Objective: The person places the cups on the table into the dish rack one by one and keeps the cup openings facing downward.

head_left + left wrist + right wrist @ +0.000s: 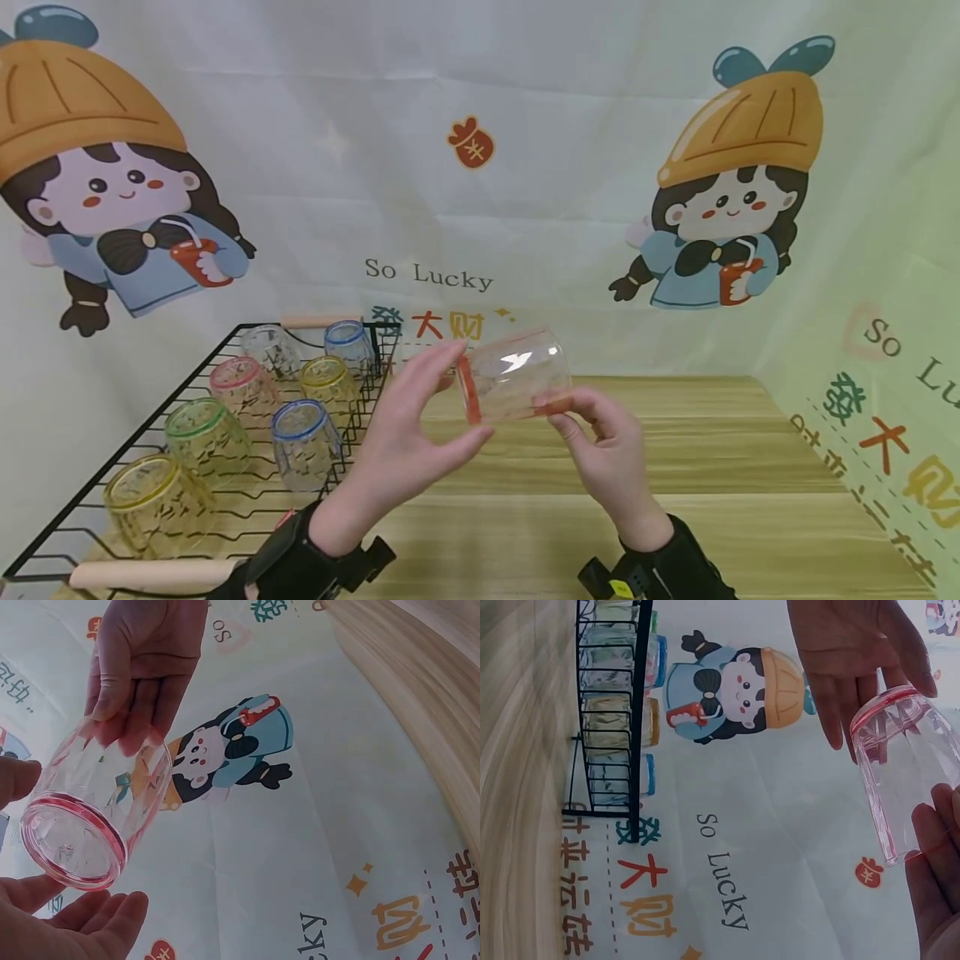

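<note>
A clear drinking glass with a pink-red base (517,375) is held tilted on its side above the table. My right hand (611,454) pinches it near the mouth end, thumb below and fingers at the wall. Around the base end, my left hand (405,433) spreads its thumb and fingers wide; whether they touch the glass I cannot tell. In the left wrist view the thick pink base ring of the glass (75,840) faces the camera. The right wrist view shows the left fingers extended beside the base of the glass (907,765).
At the left stands a black wire rack (93,483) with wooden handles, holding several upside-down glasses, among them a yellow one (161,508), a green one (210,442) and a blue-ringed one (306,446). Under the hands lies a wood-grain tabletop (697,450). A printed cloth (555,208) hangs behind.
</note>
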Demonstrator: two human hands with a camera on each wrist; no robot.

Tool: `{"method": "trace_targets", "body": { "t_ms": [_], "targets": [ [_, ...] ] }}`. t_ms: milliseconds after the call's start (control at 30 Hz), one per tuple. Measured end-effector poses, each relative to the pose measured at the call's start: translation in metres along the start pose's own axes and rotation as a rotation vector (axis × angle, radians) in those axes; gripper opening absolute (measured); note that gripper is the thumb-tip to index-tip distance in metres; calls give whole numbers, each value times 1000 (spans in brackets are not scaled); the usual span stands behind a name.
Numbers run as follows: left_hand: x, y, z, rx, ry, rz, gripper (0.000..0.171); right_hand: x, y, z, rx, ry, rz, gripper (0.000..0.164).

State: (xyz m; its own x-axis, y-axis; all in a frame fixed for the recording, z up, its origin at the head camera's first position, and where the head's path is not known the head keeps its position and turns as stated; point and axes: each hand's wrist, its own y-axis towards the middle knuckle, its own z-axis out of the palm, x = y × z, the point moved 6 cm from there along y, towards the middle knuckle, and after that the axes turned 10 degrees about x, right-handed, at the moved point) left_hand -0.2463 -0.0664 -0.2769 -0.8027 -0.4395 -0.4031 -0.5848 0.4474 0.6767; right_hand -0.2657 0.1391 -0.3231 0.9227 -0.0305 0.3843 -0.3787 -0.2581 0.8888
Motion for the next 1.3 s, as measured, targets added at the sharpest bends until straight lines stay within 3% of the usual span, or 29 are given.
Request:
{"method": "trace_targets", "body": {
  "t_ms": [133,433,1300],
  "targets": [
    [0,1,0,-34,-46,46,79,1,0,1,8,2,-13,8],
    [1,1,4,-48,-149,78,77,3,0,4,19,16,-42,19],
    [-5,-1,-3,-74,-101,119,72,4,3,-6,57,85,-65,44]
  ]
}}
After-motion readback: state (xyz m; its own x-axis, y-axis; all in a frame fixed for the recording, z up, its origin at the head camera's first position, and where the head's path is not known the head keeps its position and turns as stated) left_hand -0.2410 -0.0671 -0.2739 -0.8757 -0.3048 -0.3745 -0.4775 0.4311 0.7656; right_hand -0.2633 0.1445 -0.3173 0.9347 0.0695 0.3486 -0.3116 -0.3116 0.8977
